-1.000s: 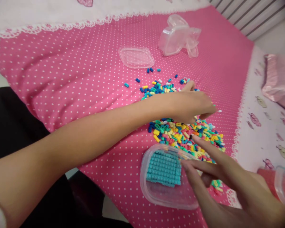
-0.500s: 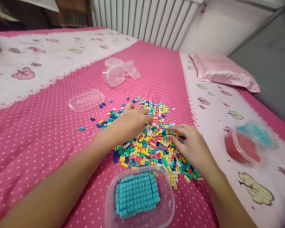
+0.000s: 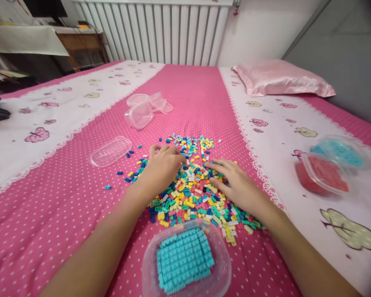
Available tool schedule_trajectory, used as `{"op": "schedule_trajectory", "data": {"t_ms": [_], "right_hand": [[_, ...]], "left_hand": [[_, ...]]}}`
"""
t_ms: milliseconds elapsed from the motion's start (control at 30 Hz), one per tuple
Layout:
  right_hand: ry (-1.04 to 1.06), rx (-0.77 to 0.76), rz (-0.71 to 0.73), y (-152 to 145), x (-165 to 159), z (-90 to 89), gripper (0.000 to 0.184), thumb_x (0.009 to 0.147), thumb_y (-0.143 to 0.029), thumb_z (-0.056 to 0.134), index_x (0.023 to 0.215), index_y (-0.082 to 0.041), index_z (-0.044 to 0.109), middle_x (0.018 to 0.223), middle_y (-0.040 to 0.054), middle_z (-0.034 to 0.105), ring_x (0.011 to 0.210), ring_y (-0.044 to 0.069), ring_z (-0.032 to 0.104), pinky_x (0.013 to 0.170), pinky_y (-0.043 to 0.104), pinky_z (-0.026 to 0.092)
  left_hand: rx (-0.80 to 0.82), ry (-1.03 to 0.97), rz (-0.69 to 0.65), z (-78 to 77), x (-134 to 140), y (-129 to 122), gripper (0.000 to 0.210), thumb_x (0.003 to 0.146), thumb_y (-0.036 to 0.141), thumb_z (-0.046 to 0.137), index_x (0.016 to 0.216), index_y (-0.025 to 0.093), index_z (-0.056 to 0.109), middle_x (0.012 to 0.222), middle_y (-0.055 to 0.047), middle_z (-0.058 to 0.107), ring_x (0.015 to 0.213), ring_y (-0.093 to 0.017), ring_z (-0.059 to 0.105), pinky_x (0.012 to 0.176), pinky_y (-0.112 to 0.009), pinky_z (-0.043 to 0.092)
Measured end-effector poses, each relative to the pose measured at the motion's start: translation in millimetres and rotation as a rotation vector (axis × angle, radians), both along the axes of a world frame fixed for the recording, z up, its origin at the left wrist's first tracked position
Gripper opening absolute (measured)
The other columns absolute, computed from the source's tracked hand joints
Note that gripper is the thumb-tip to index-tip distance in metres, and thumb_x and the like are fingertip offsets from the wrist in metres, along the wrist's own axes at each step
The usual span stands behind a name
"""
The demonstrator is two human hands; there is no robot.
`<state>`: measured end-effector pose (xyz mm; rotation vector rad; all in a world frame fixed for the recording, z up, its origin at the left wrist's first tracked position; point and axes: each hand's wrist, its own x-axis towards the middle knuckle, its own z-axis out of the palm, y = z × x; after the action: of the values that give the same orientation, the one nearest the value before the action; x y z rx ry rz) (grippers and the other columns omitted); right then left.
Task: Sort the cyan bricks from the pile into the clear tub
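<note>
A loose pile of small toy building bricks (image 3: 188, 200) in yellow, green, blue, red and white lies spread on the pink bedding. My left hand (image 3: 163, 165) rests over the pile's left side, fingers loosely bent and apart; its fingertips are partly hidden, and no brick shows in them. On the right side, my right hand (image 3: 231, 181) lies low with its fingers stretched out and spread, touching the bricks. Nearest to me stands a clear plastic container (image 3: 224, 264), holding a block of turquoise bricks (image 3: 185, 260) stacked in tight rows.
A clear lid (image 3: 111, 152) lies left of the pile, and more clear containers (image 3: 140, 115) sit beyond it. To the right are a tub of red pieces (image 3: 323, 175) and a tub of turquoise pieces (image 3: 340, 152). A pink pillow (image 3: 284, 78) lies farther back.
The camera view has levelled and shifted, so more of the desk and radiator shows. Both hands stay over the pile, with the right hand's fingers now more spread.
</note>
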<state>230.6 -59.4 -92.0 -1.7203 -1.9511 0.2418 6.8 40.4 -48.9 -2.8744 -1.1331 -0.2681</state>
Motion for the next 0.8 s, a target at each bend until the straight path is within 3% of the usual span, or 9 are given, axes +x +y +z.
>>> {"op": "schedule_trajectory", "data": {"t_ms": [167, 400, 600, 800], "right_hand": [[0.034, 0.049, -0.034, 0, 0, 5.9, 0.033, 0.095, -0.031, 0.062, 0.125, -0.024, 0.070, 0.132, 0.0091, 0.068, 0.122, 0.029, 0.063, 0.107, 0.050, 0.050], [0.052, 0.194, -0.290, 1, 9, 16.0, 0.039, 0.097, -0.020, 0.047, 0.133, -0.016, 0.061, 0.127, 0.0132, 0.071, 0.115, 0.027, 0.067, 0.101, 0.049, 0.053], [-0.062, 0.176, -0.238, 3, 11, 6.4, 0.040, 0.096, -0.015, 0.043, 0.128, -0.013, 0.067, 0.127, 0.0146, 0.071, 0.118, 0.030, 0.064, 0.107, 0.050, 0.047], [-0.177, 0.150, -0.189, 6, 11, 1.9, 0.037, 0.094, -0.012, 0.047, 0.116, -0.021, 0.076, 0.128, 0.0101, 0.073, 0.124, 0.033, 0.058, 0.106, 0.056, 0.041]], "left_hand": [[0.030, 0.016, -0.042, -3.8, 5, 0, 0.019, 0.096, 0.020, 0.059, 0.099, 0.028, 0.076, 0.112, -0.006, 0.068, 0.109, -0.029, 0.057, 0.100, -0.053, 0.031], [-0.004, -0.039, -0.078, -10.7, 4, 7, 0.014, 0.094, 0.017, 0.062, 0.094, 0.023, 0.074, 0.111, -0.004, 0.069, 0.110, -0.027, 0.056, 0.100, -0.051, 0.027], [-0.018, -0.004, -0.109, -11.2, 6, 5, 0.019, 0.097, 0.018, 0.057, 0.102, 0.025, 0.073, 0.114, -0.005, 0.070, 0.110, -0.026, 0.056, 0.099, -0.051, 0.025], [-0.050, -0.024, -0.101, -10.3, 8, 4, 0.015, 0.097, 0.017, 0.057, 0.098, 0.024, 0.070, 0.107, -0.004, 0.070, 0.109, -0.027, 0.055, 0.099, -0.050, 0.026]]}}
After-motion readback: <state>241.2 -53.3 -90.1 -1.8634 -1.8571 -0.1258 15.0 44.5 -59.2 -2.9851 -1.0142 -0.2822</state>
